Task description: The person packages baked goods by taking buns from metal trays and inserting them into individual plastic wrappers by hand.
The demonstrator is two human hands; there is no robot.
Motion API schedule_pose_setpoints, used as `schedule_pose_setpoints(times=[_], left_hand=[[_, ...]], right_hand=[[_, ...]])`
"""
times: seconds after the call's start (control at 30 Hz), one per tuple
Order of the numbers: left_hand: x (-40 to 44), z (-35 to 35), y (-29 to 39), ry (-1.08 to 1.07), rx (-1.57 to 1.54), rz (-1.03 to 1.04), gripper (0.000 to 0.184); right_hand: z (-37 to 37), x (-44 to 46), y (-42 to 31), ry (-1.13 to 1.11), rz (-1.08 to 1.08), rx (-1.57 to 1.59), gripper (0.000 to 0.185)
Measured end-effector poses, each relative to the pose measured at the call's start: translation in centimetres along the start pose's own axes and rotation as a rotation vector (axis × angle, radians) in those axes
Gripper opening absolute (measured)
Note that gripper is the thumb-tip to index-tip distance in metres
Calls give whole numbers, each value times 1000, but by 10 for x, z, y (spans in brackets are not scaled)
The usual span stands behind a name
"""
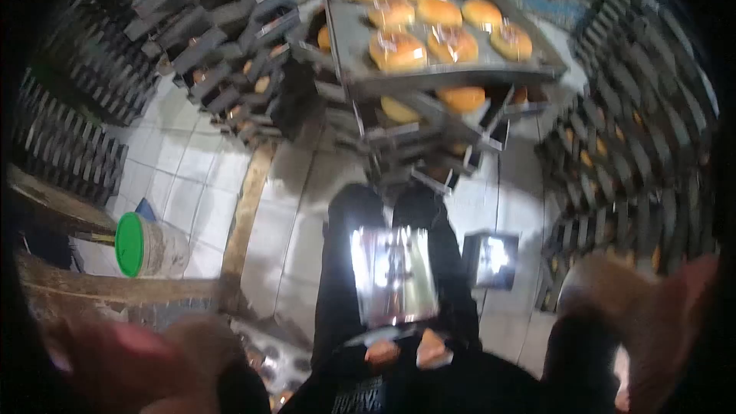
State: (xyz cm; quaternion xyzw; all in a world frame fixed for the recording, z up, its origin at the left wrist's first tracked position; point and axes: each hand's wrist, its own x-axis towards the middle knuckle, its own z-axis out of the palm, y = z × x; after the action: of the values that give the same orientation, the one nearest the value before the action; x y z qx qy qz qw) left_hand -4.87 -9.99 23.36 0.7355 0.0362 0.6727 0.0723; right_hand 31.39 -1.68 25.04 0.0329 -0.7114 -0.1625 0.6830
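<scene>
My left hand point(138, 353) is raised close to the camera at the lower left, large and blurred, its fingers not clear. At the lower right my right hand point(652, 314) is also up close to the lens and smeared, so what either one touches does not show. Over my dark-clothed lap is a shiny silvery, box-like thing point(395, 276). Just below it are two small orange-brown pieces point(433, 349) that I cannot identify. In front of me, a dark metal tray point(452, 80) carries several golden buns point(439, 12), some with a glossy, wrapper-like sheen.
Stacks of dark trays stand on the left point(215, 69) and right point(629, 138), some holding buns. More trays lie under the front one. A bucket with a green lid point(129, 245) is at the left, near wooden beams point(249, 215). A dark shiny box point(491, 261) sits on the tiled floor point(295, 215).
</scene>
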Motion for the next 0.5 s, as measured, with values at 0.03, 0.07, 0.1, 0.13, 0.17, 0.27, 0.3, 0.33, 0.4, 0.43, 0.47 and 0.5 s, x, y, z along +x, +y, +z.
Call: schedule_pose_setpoints(times=[0.03, 0.07, 0.1, 0.13, 0.17, 0.27, 0.3, 0.33, 0.4, 0.43, 0.47, 0.5], left_hand=[[-5, 1, -5, 12, -3, 14, 52], [-9, 3, -10, 22, -7, 13, 53], [-10, 7, -17, 35, -22, 12, 53], [-13, 12, -25, 44, -30, 1, 53], [-14, 16, -28, 47, -28, -7, 53], [-14, 23, -31, 43, -61, -9, 54], [-20, 25, -32, 61, -67, -33, 54], [-22, 26, -32, 75, -72, -41, 54], [-25, 26, -31, 84, -75, -57, 54], [-26, 26, -31, 87, -73, -68, 55], [-28, 26, -31, 88, -81, -76, 55], [-29, 26, -30, 90, -87, -77, 55]], right_hand=[[-1, -3, -2, 12, -7, 2, 23], [-1, -7, -1, 19, -5, 4, 24], [-1, -9, 0, 15, -4, 8, 24], [-1, -12, 2, 12, 0, 12, 24], [-1, -14, 3, 25, 5, 12, 25], [-7, -11, 2, 44, -13, 2, 25], [-7, -12, 5, 43, -10, 6, 26], [-8, -12, 5, 42, -8, 4, 26], [-8, -13, 5, 47, -5, 7, 27], [-9, -13, 5, 55, -1, 1, 27], [-11, -12, 6, 58, -4, -3, 27], [-11, -11, 6, 53, -3, 2, 28]])
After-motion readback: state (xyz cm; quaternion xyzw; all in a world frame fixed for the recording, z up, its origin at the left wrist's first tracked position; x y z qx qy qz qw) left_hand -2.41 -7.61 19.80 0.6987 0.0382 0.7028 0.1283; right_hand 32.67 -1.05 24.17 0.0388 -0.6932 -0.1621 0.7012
